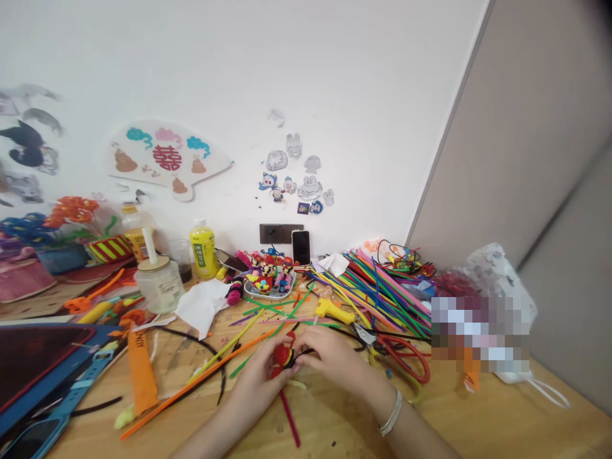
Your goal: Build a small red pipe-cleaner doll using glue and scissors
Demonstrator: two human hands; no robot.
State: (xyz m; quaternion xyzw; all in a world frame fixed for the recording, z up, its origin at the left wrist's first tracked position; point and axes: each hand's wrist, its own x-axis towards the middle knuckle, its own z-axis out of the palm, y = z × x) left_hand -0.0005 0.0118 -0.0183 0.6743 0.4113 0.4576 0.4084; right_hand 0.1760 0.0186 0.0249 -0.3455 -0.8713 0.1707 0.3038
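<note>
Head view: A blue case (43, 363) lies at the left of a wooden counter (540, 414), beside loose orange and black pipe cleaners, with a lidded glass jar (159, 288) and a yellow drink bottle (203, 250) set back near the wall. At centre, the person's left hand (258, 379) grips a small red pipe-cleaner figure (283, 357) above the counter, apparently steadying it, while the right hand (329, 360), a silver bangle (392, 413) at its wrist, pinches a black strand (306, 350) against the figure, seemingly to bind it on. A tray of small pipe-cleaner figures (268, 287) and a phone (301, 247) propped upright against the wall sit behind them. To the right, red-handled scissors (404, 360) rest near a heaped bundle of coloured pipe cleaners (382, 299), kept together, it seems, for easy picking. A pixelated patch (478, 335) hides part of a plastic bag (497, 271). A fan-shaped paper cutout (167, 158) decorates the white wall (382, 95).
</note>
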